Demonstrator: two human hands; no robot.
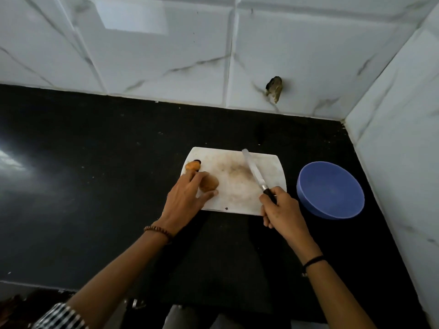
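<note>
Checked sleeve down front. Left hand: fingers spread and curled over the brown chunk, thumb under it, at the board's left end, with the orange piece just beyond. Right hand is wrapped round the knife handle, blade angled across mid-board. Looks barely started, the bowl is empty. Middle of the board is free, but the wall is close on the right.

Bowl: blue, round, upright, standing on the counter near the right-hand wall.
Counter: black, glossy, flecked with pale crumbs, with a bright glare at the left.
Back wall: white tiles with grey marble veining.
Hole: rough and dark, broken into one tile low on the back wall.
Side wall: same tiles, meeting the back wall in a corner.
</note>
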